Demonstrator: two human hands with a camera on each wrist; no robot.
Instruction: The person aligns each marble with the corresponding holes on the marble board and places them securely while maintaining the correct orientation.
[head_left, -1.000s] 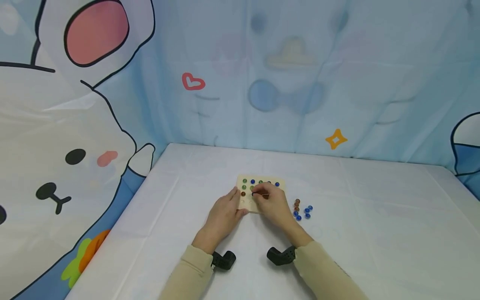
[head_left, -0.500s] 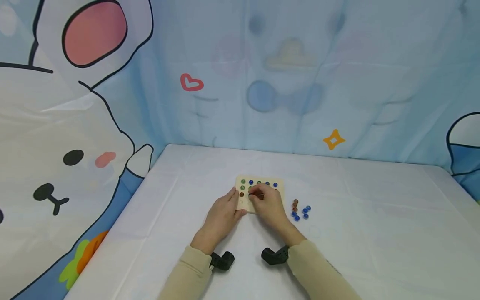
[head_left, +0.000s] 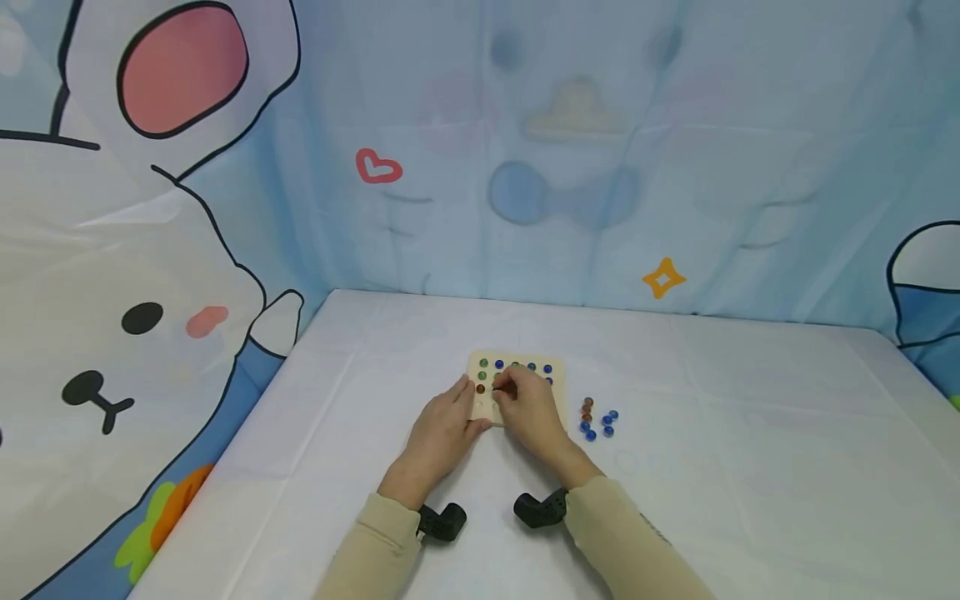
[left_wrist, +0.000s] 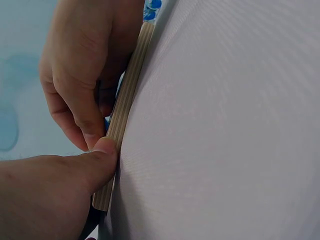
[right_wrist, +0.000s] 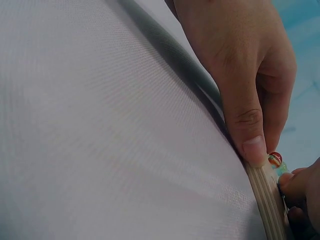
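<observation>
Blue and brown marbles [head_left: 607, 421] beside board [left_wrist: 130, 90]

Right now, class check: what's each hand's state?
Left hand: closed, gripping the wooden board.
Right hand: fingers curled; can't tell if pinching anything.

We saw the left hand [right_wrist: 245, 70] rest its thumb against the near edge of the wooden board [right_wrist: 265, 200], close to a red-streaked marble [right_wrist: 275, 159]. To its right, the right hand [right_wrist: 303, 192] showed partly; the white worktop [right_wrist: 110, 135] spread nearer.
</observation>
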